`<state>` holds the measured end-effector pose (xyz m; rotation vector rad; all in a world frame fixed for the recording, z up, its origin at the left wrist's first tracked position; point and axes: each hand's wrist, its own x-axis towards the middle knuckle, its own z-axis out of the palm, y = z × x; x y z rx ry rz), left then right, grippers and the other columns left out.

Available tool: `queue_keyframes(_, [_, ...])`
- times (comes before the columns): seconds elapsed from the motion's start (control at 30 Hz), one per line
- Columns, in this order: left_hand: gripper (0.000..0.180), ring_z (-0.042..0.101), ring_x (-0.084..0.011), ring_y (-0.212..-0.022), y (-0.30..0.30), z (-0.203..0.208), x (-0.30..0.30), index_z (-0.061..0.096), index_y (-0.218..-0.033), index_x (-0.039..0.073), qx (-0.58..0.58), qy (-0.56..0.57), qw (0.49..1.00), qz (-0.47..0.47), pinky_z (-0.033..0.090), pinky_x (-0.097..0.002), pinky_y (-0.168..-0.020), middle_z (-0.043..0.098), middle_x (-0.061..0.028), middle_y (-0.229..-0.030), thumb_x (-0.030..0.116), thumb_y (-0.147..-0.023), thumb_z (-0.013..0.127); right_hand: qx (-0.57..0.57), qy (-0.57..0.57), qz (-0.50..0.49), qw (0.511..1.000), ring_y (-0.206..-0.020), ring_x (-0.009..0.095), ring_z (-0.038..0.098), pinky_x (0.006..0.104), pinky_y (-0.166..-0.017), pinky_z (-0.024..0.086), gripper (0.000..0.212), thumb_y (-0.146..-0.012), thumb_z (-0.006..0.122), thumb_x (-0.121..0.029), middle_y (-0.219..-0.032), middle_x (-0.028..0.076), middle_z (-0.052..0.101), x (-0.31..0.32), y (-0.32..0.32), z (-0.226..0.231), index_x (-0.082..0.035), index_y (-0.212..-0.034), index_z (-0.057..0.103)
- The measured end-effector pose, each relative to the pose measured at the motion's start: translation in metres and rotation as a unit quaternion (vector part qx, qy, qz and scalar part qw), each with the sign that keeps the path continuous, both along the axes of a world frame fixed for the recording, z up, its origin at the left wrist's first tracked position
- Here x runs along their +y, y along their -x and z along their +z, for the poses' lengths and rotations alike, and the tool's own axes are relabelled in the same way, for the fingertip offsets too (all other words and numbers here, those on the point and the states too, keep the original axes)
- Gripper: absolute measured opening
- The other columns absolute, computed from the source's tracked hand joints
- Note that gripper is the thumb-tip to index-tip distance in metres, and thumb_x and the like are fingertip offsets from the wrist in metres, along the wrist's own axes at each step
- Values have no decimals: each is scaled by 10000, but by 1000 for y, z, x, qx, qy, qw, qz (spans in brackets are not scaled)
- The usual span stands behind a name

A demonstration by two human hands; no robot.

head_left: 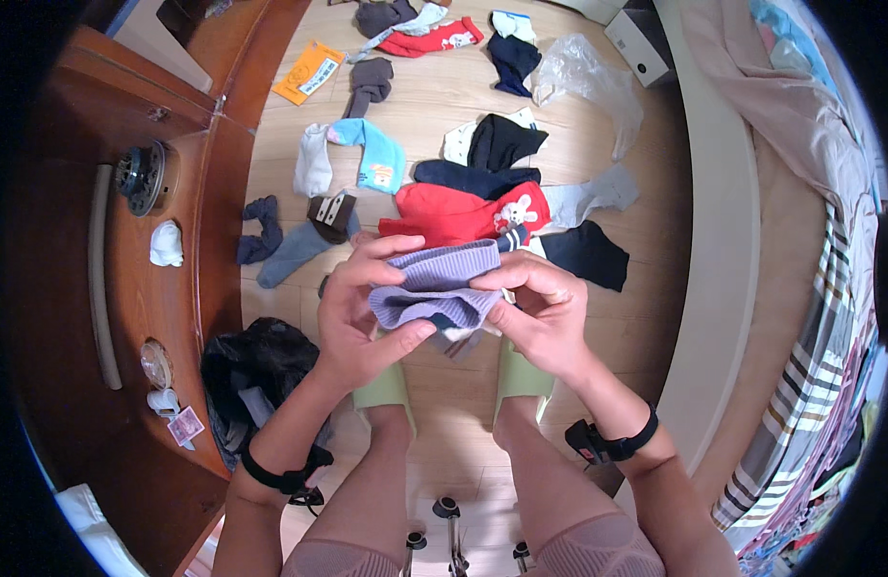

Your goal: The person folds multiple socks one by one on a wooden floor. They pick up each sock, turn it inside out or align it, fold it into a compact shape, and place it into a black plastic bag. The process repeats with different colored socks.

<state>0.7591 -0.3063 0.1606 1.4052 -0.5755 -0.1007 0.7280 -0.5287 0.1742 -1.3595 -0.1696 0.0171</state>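
Purple ribbed sock (444,269) sat mid-dial, cuff already spread wide, each grip pinching an edge (left hand (352,313) at its 9 o'clock, right hand (551,313) at 3). Loads looked left, honestly: loose socks (378,154) lay strewn toward 12 o'clock.

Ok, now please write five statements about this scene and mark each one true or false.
1. The left hand and right hand both hold a purple ribbed sock. True.
2. Black boots are worn. False: light green slippers are.
3. A wicker basket stands left of these slippers. False: a black plastic bag lies there.
4. A red rabbit-print sock lies beyond the hands. True.
5. The clear plastic bag lies right of the orange packet. True.
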Motion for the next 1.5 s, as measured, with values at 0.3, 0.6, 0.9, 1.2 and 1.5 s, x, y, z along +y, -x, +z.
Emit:
queue_keyframes(0.3, [300,606,-251,-1116,-16,30,12,692,-1010,51,35,-105,993,30,440,-360,-989,637,-169,-1152,18,-731,795,-40,-2,-16,999,-977,168,638,288,-851,503,258,-840,629,148,-1065,121,672,-3,-19,26,28,-1054,711])
queue_keyframes(0.6, [154,643,-195,-1029,-19,69,10,671,-952,-74,126,-28,987,95,514,-307,-884,642,-154,-1136,-93,-803,705,-8,-14,-34,999,-884,81,594,242,-782,486,145,-865,721,49,-978,54,662,16,-35,53,38,-1000,671])
queue_keyframes(0.9, [188,629,-123,-937,-15,78,14,561,-997,-8,62,21,988,141,513,-263,-822,656,-106,-1041,-89,-860,660,-89,-3,-100,991,-800,42,543,205,-708,446,156,-846,721,87,-923,25,632,33,-42,63,13,-955,638])
queue_keyframes(1.2, [532,641,-132,-1004,-23,60,-16,462,-1350,-4,179,99,978,37,524,-270,-871,667,-89,-1109,-23,-874,699,-79,-1,-192,978,-764,30,534,180,-679,446,191,-855,674,99,-885,-6,606,50,-59,72,-15,-986,593])
queue_keyframes(1.5, [326,631,-134,-1061,-24,9,-8,540,-1309,-34,361,136,922,-25,522,-312,-930,642,-68,-1198,139,-1032,524,267,-129,-13,955,-905,75,610,222,-795,482,412,-956,660,-336,-1064,15,647,28,-60,14,-27,-1220,590])
